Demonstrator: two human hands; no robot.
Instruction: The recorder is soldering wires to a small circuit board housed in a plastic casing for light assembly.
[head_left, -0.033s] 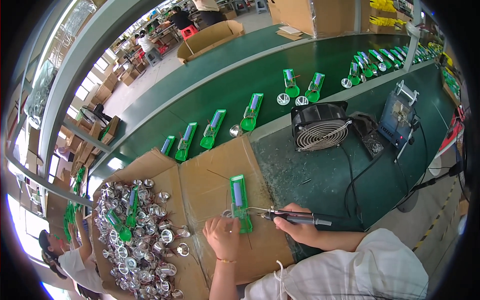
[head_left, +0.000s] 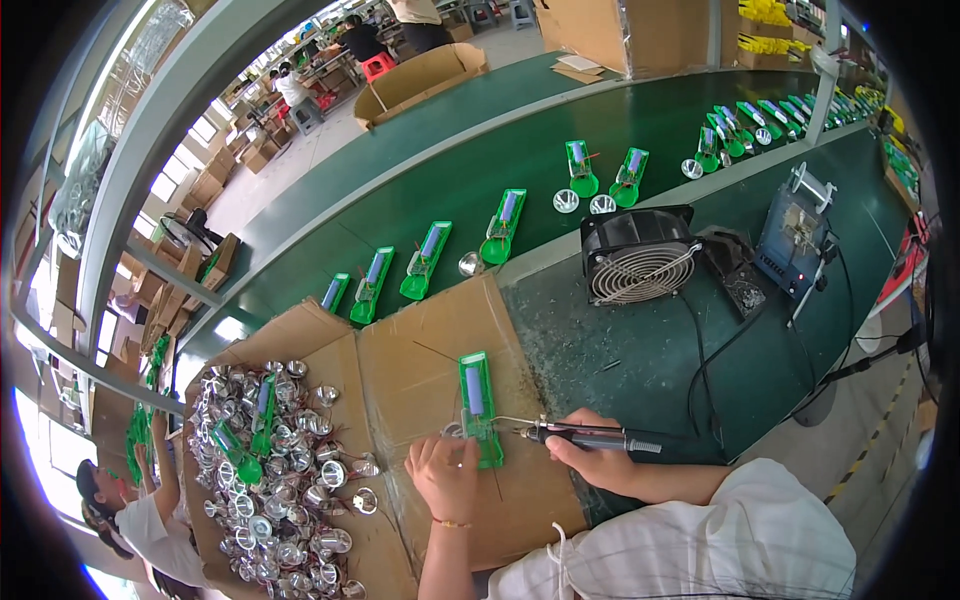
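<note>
On the cardboard lies a green plastic casing with a purple cylindrical cell and thin wires. My left hand is at the casing's near left side, fingers curled together; what they pinch is hidden. A shiny reflector cup shows partly behind those fingers. My right hand is closed round a soldering iron with a black handle. The iron points left, and its thin metal front end reaches over the casing's lower part; whether it touches cannot be told.
A cardboard box at left holds many reflector cups and two green casings. Beyond it, a green conveyor carries more casings and cups. A black fan and a blue soldering station with cables stand at right. A co-worker is at far left.
</note>
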